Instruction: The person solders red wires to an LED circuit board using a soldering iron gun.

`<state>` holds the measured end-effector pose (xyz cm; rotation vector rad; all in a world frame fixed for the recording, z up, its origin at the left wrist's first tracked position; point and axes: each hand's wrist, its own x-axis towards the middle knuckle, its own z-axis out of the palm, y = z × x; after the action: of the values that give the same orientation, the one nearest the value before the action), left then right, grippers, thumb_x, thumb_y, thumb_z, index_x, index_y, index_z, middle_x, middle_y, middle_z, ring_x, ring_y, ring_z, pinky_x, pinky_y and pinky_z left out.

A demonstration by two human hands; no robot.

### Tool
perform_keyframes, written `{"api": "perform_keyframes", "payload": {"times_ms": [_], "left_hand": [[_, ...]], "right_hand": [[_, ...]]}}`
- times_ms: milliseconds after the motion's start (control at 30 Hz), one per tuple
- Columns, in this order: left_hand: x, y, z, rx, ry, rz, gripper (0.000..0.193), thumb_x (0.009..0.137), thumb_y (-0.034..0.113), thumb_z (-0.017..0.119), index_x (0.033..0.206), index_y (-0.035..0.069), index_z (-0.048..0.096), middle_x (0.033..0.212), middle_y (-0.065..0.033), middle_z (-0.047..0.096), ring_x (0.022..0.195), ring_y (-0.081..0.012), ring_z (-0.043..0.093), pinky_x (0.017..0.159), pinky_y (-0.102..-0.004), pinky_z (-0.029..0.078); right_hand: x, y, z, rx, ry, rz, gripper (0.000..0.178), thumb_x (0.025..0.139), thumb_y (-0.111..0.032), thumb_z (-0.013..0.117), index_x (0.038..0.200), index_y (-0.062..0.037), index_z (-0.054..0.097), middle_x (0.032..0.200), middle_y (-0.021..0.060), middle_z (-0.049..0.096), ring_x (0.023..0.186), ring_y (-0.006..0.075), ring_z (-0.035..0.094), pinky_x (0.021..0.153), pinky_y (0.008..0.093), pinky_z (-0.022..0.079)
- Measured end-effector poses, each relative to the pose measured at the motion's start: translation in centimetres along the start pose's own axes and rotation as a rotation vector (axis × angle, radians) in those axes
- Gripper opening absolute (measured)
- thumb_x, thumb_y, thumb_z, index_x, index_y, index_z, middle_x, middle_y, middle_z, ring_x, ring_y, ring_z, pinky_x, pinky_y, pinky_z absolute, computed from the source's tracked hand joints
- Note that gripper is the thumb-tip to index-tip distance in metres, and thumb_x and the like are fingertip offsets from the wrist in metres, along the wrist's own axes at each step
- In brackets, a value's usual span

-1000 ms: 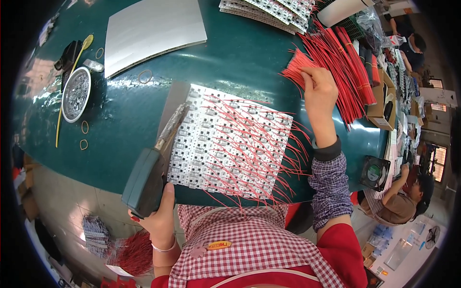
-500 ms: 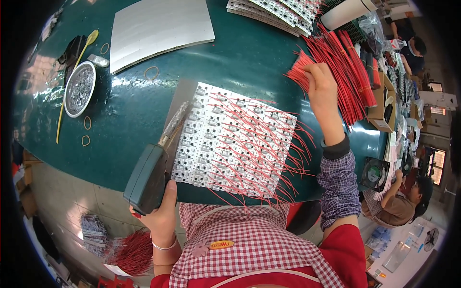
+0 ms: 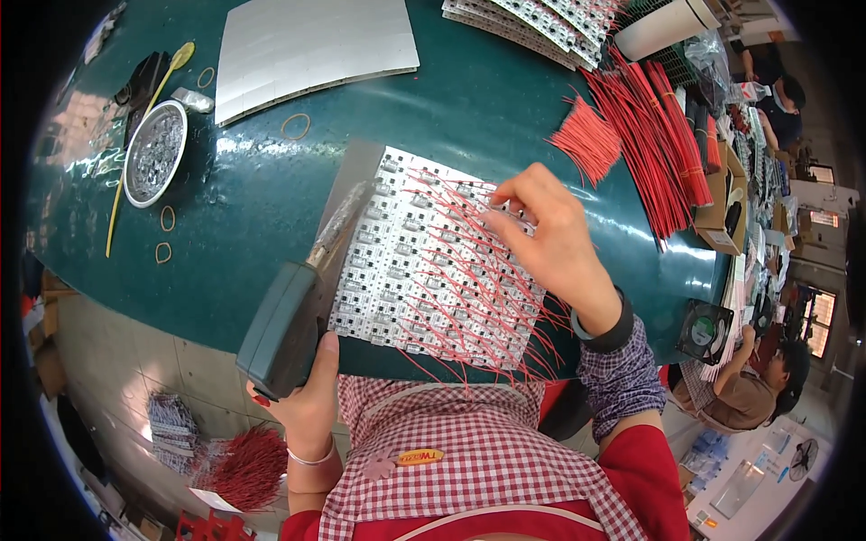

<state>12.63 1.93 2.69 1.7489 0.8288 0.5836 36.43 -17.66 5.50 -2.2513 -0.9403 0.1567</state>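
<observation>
My left hand is closed around the handle of a dark green soldering gun. Its metal tip reaches up along the left edge of a white circuit board panel covered in small black parts. Many thin red wires stick out over the panel's middle and right side. Above the panel's upper right, my right hand is closed in a pinch on a thin red wire, partly hidden by the fingers. A small pile of short red wires lies farther right on the green table.
Long red wire bundles and a white cylinder lie at the right. Stacked panels and a white board are at the back. A bowl of small parts stands left. A co-worker sits at far right.
My right hand has moved left and nearer, from the pile of short red wires to the panel's upper right. My left hand keeps hold of the soldering gun.
</observation>
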Motion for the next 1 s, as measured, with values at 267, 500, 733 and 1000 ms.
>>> {"api": "perform_keyframes", "payload": {"times_ms": [267,500,733,1000], "left_hand": [[0.2,-0.1,-0.1,-0.055,0.010,-0.010,0.032,0.081,-0.010,0.071,0.113,-0.007,0.065,0.096,-0.0134,0.070,0.057,-0.0089,0.054,0.048,-0.0224,0.040],[0.1,0.1,-0.4,-0.048,-0.001,-0.012,0.031,0.082,-0.010,0.070,0.112,-0.007,0.065,0.092,-0.0115,0.069,0.056,-0.0091,0.053,0.048,-0.0227,0.040],[0.1,-0.3,-0.6,-0.059,0.022,-0.005,0.031,0.082,-0.011,0.069,0.112,-0.007,0.065,0.091,-0.0111,0.068,0.057,-0.0096,0.054,0.048,-0.0224,0.040],[0.1,1.0,-0.3,-0.144,-0.013,-0.117,0.035,0.080,-0.005,0.075,0.114,-0.005,0.067,0.107,-0.0127,0.072,0.093,-0.0182,0.069,0.084,-0.0315,0.054]], "right_hand": [[-0.8,-0.4,2.4,-0.059,-0.064,0.112,0.016,0.084,-0.007,0.071,0.093,0.0011,0.061,0.091,0.0147,0.057,0.078,0.0332,0.061,0.067,0.0420,0.049],[-0.7,-0.9,2.7,-0.171,-0.073,0.131,0.012,0.087,-0.007,0.064,0.091,0.0017,0.057,0.095,0.0179,0.056,0.083,0.0391,0.060,0.071,0.0479,0.049],[-0.9,0.7,-2.6,-0.285,0.072,0.009,0.013,0.089,-0.001,0.061,0.101,0.0010,0.056,0.095,0.0173,0.058,0.085,0.0358,0.061,0.074,0.0416,0.048],[0.6,5.0,-4.3,-0.303,-0.022,0.087,0.009,0.094,0.002,0.049,0.101,0.0029,0.055,0.099,0.0195,0.060,0.097,0.0363,0.060,0.081,0.0427,0.047]]}}
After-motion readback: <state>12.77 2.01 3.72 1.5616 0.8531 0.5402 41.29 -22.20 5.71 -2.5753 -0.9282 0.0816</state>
